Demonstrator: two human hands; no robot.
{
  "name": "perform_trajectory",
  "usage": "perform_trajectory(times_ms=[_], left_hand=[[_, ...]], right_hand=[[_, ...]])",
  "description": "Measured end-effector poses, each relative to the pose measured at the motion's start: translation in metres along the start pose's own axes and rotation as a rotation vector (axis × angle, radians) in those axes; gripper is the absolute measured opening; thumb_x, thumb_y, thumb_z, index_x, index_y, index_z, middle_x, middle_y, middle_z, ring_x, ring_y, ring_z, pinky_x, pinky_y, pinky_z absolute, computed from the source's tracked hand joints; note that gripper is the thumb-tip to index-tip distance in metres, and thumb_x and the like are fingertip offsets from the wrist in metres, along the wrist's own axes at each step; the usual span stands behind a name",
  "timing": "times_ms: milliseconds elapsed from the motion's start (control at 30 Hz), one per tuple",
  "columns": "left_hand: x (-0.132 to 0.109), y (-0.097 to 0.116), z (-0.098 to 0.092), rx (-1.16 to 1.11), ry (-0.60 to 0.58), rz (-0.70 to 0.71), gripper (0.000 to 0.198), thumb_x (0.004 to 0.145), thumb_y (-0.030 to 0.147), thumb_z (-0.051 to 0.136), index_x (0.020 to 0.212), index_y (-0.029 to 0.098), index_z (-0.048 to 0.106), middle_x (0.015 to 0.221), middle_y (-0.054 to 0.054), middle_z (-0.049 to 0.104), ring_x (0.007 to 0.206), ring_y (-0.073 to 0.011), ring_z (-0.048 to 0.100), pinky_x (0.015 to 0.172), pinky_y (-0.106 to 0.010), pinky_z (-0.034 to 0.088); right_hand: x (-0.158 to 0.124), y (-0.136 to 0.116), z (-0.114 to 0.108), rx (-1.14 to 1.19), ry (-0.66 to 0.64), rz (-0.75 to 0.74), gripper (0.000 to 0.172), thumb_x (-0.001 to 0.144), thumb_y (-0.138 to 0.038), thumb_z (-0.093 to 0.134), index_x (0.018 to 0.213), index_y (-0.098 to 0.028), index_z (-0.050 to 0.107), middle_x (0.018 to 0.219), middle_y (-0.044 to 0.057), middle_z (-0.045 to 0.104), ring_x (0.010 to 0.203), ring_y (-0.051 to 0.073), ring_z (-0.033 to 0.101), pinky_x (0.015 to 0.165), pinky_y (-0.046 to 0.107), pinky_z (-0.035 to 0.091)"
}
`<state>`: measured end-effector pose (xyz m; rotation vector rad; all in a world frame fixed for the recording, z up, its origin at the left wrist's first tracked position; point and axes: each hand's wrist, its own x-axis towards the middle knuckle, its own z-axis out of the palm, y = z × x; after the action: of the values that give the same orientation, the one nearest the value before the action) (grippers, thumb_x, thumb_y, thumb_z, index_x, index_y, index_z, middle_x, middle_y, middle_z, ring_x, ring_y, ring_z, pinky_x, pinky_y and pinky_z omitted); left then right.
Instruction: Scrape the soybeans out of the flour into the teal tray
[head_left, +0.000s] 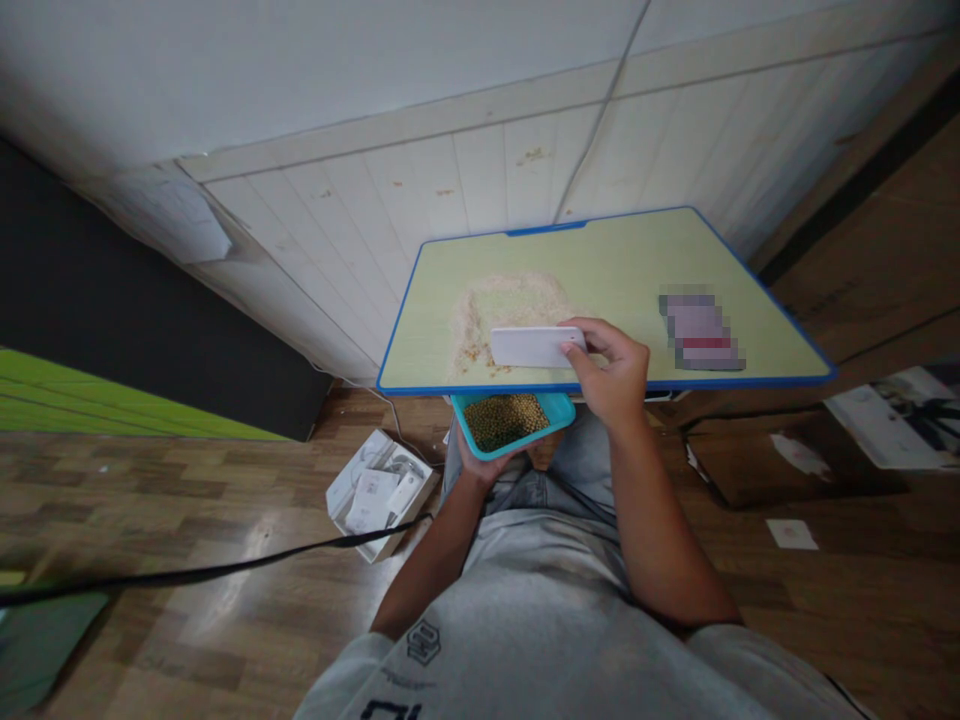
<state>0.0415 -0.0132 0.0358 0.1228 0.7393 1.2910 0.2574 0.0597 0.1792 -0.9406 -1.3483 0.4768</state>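
Note:
My left hand (481, 466) is closed around the underside of a small turquoise tray (561, 408), just below the table's front edge. Dark green beans (495, 422) lie in the tray, with paler yellowish ones (531, 412) at its right side. In my right hand (616, 380) is a flat white scraper (529, 346) with rounded corners, pinched at its right end between thumb and fingers. The scraper stands on its long edge over the near side of a thin spread of pale, rice-like grains (525, 290). A few yellowish bits (472, 353) are scattered by its left end.
The pale green folding table (622, 260) has a blue rim and stands by the white panelled wall (360, 200). A blurred-out flat object (701, 330) lies at its right. On the floor are an open white box (382, 490) and a cardboard box (787, 455). A black strap (262, 557) crosses the left.

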Motion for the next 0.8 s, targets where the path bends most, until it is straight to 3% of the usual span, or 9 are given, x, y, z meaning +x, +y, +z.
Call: perform_trajectory(times_ms=[167,233,433,667,800], left_hand=[[0.009,-0.002,-0.015,-0.141,-0.045,-0.072,0.093,0.117,0.084,0.055,0.195,0.035,0.062,0.205,-0.018,0.06,0.198,-0.0581,0.036,0.152,-0.099,0.024],[0.012,-0.003,-0.018,-0.159,-0.071,-0.082,0.095,0.117,0.086,0.055,0.198,0.036,0.058,0.208,-0.018,0.057,0.199,-0.0575,0.034,0.153,-0.097,0.021],[0.013,-0.005,-0.02,-0.122,-0.102,-0.063,0.093,0.112,0.087,0.068,0.188,0.034,0.073,0.202,-0.019,0.064,0.196,-0.0626,0.038,0.15,-0.099,0.033],[0.012,-0.002,-0.021,-0.105,-0.173,-0.071,0.092,0.113,0.086,0.069,0.19,0.035,0.07,0.207,-0.017,0.058,0.198,-0.0616,0.035,0.152,-0.096,0.029],[0.011,-0.002,-0.022,-0.072,-0.176,-0.058,0.089,0.116,0.084,0.069,0.187,0.033,0.074,0.206,-0.018,0.059,0.197,-0.0619,0.037,0.152,-0.094,0.033]], right_hand=[[0.0,0.0,-0.001,-0.014,0.019,0.008,0.023,0.099,-0.038,0.082,0.113,-0.027,0.097,0.109,0.006,0.098,0.101,0.03,0.093,0.093,0.042,0.077],[0.0,0.0,-0.002,-0.027,0.023,0.013,0.023,0.099,-0.038,0.082,0.113,-0.027,0.097,0.108,0.006,0.098,0.099,0.03,0.093,0.091,0.042,0.077],[-0.002,0.001,-0.003,0.014,-0.007,0.031,0.026,0.097,-0.039,0.084,0.114,-0.027,0.099,0.111,0.006,0.099,0.099,0.029,0.093,0.089,0.042,0.077],[-0.004,0.004,0.0,0.019,-0.015,0.025,0.023,0.1,-0.039,0.084,0.115,-0.028,0.098,0.112,0.007,0.098,0.101,0.029,0.093,0.088,0.041,0.076],[-0.006,0.005,0.003,0.063,-0.035,0.037,0.024,0.1,-0.037,0.084,0.116,-0.028,0.098,0.112,0.006,0.098,0.099,0.028,0.093,0.086,0.04,0.075]])
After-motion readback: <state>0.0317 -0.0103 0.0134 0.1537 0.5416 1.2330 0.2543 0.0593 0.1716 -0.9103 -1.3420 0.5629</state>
